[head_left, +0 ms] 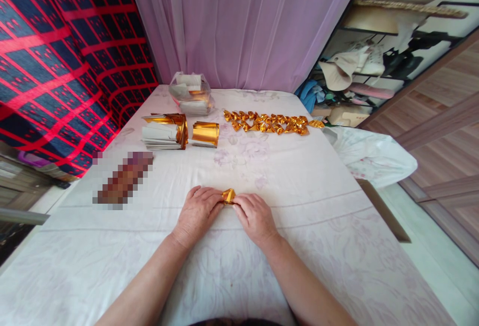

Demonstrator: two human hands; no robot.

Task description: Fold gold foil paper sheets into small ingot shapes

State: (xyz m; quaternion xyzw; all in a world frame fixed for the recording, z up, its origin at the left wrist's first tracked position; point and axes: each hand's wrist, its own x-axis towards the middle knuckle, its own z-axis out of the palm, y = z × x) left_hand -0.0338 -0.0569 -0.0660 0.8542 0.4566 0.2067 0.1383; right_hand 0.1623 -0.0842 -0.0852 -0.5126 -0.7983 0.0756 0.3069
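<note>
A small folded piece of gold foil paper point(228, 196) lies between my hands, low over the tablecloth. My left hand point(200, 211) pinches its left end, and my right hand point(256, 216) grips the right end between thumb and fingers. Parts of the piece are hidden under the fingertips. Farther off, a short stack of gold foil sheets point(205, 134) stands beside a larger stack of foil sheets with pale backs point(160, 137). Rows of folded gold foil pieces point(267, 122) are laid out at the far right of the table.
A clear plastic bag point(190, 94) of more sheets stands at the table's back. A blurred-out reddish item point(123, 178) lies at left. The flowered tablecloth point(232, 276) covers the table. To the right are a white plastic bag point(377, 156) and a cluttered shelf point(359, 66).
</note>
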